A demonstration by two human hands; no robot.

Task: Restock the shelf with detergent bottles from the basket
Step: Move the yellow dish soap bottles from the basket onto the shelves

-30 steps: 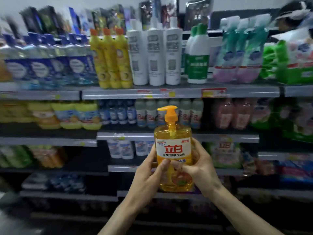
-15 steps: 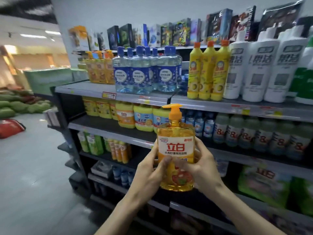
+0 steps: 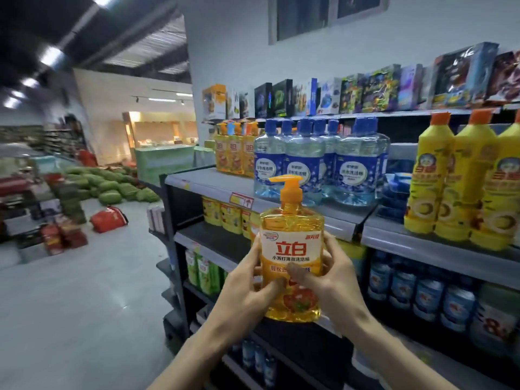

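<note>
Head view: the left hand (image 3: 250,288) and the right hand (image 3: 332,280) are clamped on opposite sides of one orange detergent bottle (image 3: 291,243). The fingers wrap round its flanks, and both thumbs (image 3: 295,271) press onto the front label, almost touching each other. The bottle is upright in the air in front of the shelving and stands on nothing. Its orange pump head (image 3: 285,182) is on top, with the spout turned left. It looks full of liquid, so I judge it fairly heavy for its size, with stiff clear plastic walls that give little but may be slick. The broad lower body, where the hands sit now, is the safe hold; the thin pump neck would likely twist or depress if taken alone. Just behind the bottle runs the grey upper shelf (image 3: 197,178). A row of matching orange bottles (image 3: 233,153) stands at its left end beside blue-capped clear bottles (image 3: 298,164), and tall yellow bottles (image 3: 461,184) stand further right. The basket is not in view.
</note>
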